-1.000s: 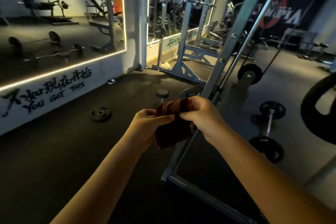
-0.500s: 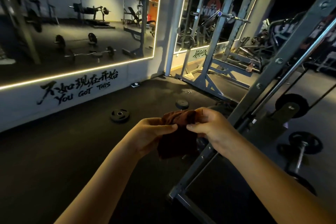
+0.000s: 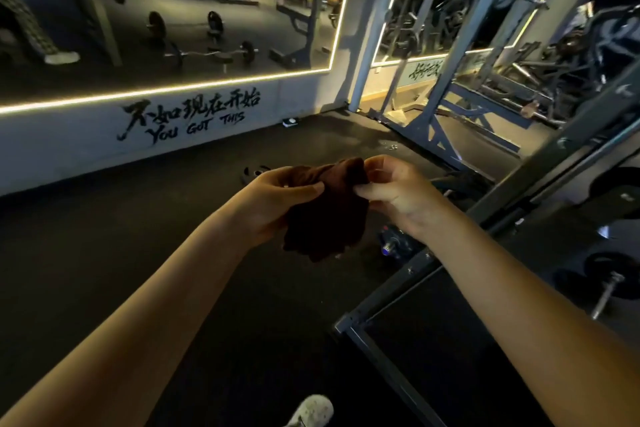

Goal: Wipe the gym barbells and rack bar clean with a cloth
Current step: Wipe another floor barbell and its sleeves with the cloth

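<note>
A dark brown cloth (image 3: 325, 215) hangs bunched between my two hands at the centre of the view. My left hand (image 3: 277, 198) grips its left side with the thumb on top. My right hand (image 3: 398, 194) pinches its upper right corner between thumb and fingers. The grey rack upright (image 3: 540, 170) slants up to the right just behind my right hand, not touched. A barbell (image 3: 604, 291) with dark plates lies on the floor at the right edge. The rack's base frame (image 3: 377, 343) sits on the floor below my right forearm.
A small weight plate (image 3: 252, 172) lies on the dark rubber floor behind my left hand. A mirrored wall with a lit strip (image 3: 173, 90) runs along the left. A second rack (image 3: 450, 87) stands at the back. My shoe (image 3: 311, 411) shows at the bottom.
My view has swung left and down, so the rack and floor barbell shifted toward the right edge. Both hands kept hold of the cloth and reworked it slightly.
</note>
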